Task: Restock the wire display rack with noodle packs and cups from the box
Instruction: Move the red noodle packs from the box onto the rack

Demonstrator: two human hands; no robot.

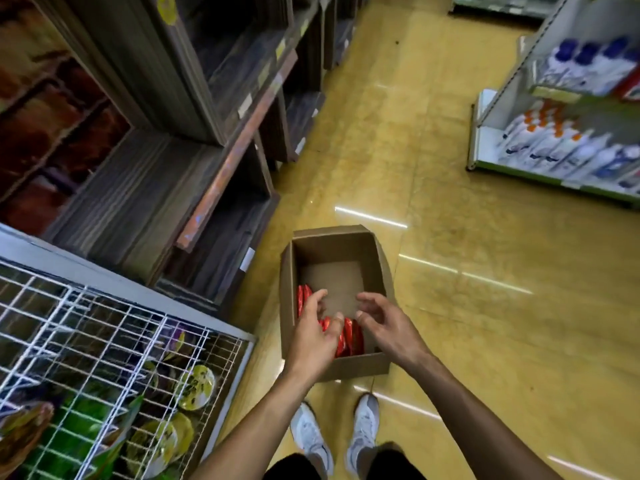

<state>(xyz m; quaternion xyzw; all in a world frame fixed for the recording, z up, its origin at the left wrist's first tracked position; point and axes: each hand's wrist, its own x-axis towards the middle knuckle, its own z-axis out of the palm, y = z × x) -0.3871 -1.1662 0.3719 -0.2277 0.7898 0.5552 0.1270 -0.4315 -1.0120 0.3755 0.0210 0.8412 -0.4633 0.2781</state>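
One cardboard box (377, 265) on the floor. Red noodle packs (353, 337) in it: at least four showing, the rest hidden. One wire rack (221, 326), three yellow-lidded noodle cups (195, 386) plain, others blurred. Two white sneakers (363, 424).

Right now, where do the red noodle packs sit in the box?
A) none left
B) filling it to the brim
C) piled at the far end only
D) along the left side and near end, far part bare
D: the red packs stand on edge along the left wall and near end of the box, while bare cardboard shows across its far part.
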